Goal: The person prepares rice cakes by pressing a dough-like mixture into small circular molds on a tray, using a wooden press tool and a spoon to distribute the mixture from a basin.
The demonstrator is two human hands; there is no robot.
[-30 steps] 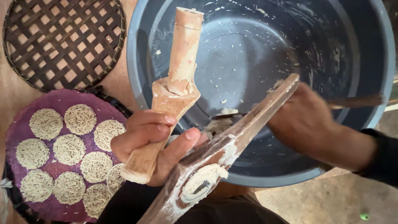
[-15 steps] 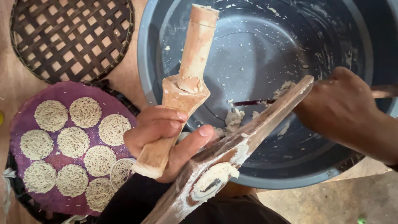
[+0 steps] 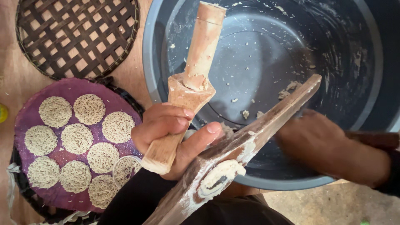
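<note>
My left hand [image 3: 175, 133] grips a two-armed wooden noodle press, fingers round the plunger arm [image 3: 196, 71], which points up over a large dark basin [image 3: 366, 62]. The press's other arm [image 3: 266, 125], smeared with white dough, slants from lower left to upper right across the basin's near rim. My right hand [image 3: 321, 146] is blurred inside the basin, just behind that arm; I cannot make out what it holds. Bits of dough [image 3: 287, 89] cling to the basin's floor.
A purple round mat [image 3: 66, 118] at the left carries several flat round noodle nests [image 3: 77, 137]. An empty woven lattice tray [image 3: 75, 35] lies above it. Bare ground shows at the bottom right.
My right hand has drawn back down and left inside the basin, toward the press. The view has shifted slightly; my left hand keeps its grip.
</note>
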